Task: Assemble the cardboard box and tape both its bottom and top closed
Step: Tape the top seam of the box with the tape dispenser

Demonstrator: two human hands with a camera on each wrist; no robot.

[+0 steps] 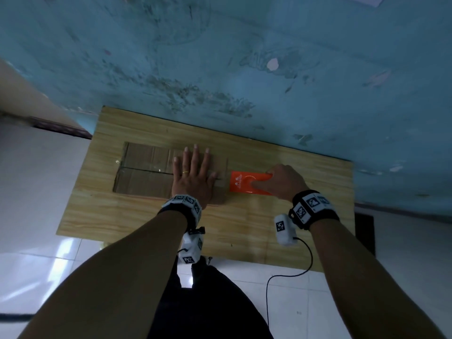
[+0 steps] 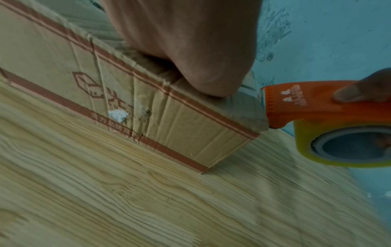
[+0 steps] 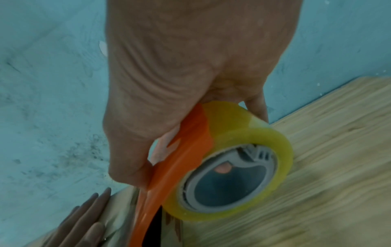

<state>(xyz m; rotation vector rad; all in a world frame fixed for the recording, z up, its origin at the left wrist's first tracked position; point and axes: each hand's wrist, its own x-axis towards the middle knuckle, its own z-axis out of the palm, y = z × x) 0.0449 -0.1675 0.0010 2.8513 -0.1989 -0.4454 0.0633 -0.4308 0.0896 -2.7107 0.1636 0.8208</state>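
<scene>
The cardboard box (image 1: 146, 171) is being kept closed on the left half of a pale wood-grain table (image 1: 137, 216), with clear tape lying along its centre seam. It is being pressed down by the left hand (image 1: 193, 178), whose fingers are spread flat on the box's right end. Just beside that end, an orange tape dispenser (image 1: 249, 183) is being gripped by the right hand (image 1: 285, 182), fingers curled round it; a yellowish tape roll (image 3: 243, 167) is being carried in it, and its serrated edge is being held against the box's top corner in the left wrist view. The table is being backed by a worn, stained blue wall (image 1: 244, 57), and white glossy floor tiles (image 1: 49, 265) are showing below it.
</scene>
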